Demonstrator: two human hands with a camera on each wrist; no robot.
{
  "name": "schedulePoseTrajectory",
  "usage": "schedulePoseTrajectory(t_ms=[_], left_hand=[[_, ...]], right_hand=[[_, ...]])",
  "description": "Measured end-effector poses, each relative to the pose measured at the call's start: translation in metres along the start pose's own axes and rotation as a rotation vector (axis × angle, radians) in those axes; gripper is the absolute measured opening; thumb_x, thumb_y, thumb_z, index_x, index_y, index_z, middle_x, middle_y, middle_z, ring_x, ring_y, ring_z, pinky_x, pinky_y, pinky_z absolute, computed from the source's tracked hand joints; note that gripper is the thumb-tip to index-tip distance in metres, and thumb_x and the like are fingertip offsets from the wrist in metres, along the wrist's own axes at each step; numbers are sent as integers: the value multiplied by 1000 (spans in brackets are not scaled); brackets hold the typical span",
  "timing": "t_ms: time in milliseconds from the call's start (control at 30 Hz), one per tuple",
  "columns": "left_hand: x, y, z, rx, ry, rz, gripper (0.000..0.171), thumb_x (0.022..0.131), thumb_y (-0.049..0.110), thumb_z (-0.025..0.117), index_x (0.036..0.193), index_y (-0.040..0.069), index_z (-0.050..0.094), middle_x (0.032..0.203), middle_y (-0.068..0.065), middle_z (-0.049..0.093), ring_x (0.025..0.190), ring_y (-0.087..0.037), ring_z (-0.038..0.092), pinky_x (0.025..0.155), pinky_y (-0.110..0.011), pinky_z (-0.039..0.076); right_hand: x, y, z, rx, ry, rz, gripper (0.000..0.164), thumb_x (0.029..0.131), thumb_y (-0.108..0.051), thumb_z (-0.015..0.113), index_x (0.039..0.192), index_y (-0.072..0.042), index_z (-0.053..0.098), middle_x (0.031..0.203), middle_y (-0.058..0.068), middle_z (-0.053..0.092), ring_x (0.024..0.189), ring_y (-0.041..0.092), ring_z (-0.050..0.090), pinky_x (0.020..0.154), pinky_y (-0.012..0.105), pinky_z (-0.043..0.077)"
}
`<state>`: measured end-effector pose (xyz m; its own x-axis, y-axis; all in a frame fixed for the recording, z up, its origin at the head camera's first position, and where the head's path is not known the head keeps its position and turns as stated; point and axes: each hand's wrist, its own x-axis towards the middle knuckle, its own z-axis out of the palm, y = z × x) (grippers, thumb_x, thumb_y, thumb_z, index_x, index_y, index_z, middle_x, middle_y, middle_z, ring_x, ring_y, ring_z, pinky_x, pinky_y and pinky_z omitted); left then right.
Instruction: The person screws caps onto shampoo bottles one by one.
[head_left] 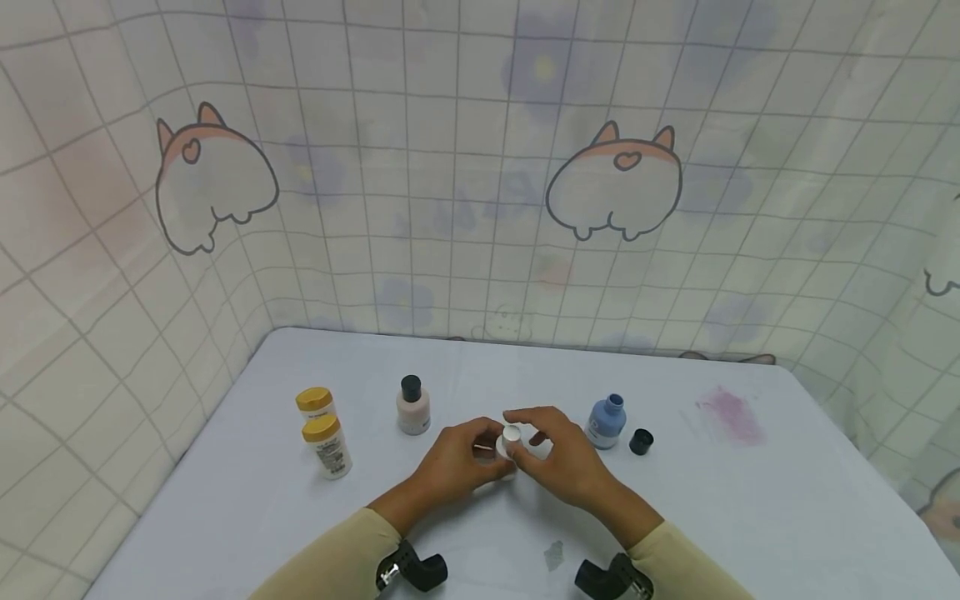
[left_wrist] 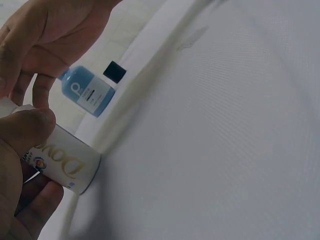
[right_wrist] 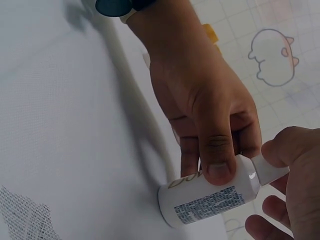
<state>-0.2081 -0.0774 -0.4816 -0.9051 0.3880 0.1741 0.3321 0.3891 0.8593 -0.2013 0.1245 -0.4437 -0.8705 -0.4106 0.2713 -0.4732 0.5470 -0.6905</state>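
Observation:
A white Dove bottle point(left_wrist: 76, 159) with a white cap point(head_left: 512, 432) is between both hands, mid-table in the head view. My left hand point(head_left: 459, 461) grips its body, thumb on one side and fingers on the other; the bottle leans in both wrist views, its base close to the tabletop. At the top, my right hand point(head_left: 572, 463) has its thumb against the cap and the index finger around the far side. Just right of that hand stands a blue bottle point(head_left: 606, 422) with its neck uncovered, a black cap point(head_left: 641, 442) lying beside it.
On the left of the white table point(head_left: 225, 500) stand two white bottles with yellow caps point(head_left: 321, 427). A pale pink bottle point(head_left: 413, 412) with a black cap is behind my left hand. A pink stain point(head_left: 733, 415) marks the right side; a patterned curtain point(head_left: 465, 208) hangs behind.

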Motion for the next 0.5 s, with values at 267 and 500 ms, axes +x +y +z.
schedulePoseTrajectory(t_ms=[267, 500], left_hand=[[1, 0, 0, 5, 6, 5, 39, 78, 32, 77, 112, 21, 60, 106, 10, 62, 95, -4, 61, 82, -20, 50], [2, -1, 0, 39, 14, 5, 37, 77, 30, 78, 109, 23, 61, 104, 12, 62, 94, -3, 60, 81, -18, 50]], right_hand=[[1, -2, 1, -43, -4, 29, 32, 87, -32, 68, 117, -38, 60, 110, -21, 54, 86, 10, 56, 68, 27, 49], [3, -2, 3, -61, 20, 74, 29, 84, -41, 69, 111, -36, 60, 99, -15, 55, 82, 13, 56, 66, 26, 48]])
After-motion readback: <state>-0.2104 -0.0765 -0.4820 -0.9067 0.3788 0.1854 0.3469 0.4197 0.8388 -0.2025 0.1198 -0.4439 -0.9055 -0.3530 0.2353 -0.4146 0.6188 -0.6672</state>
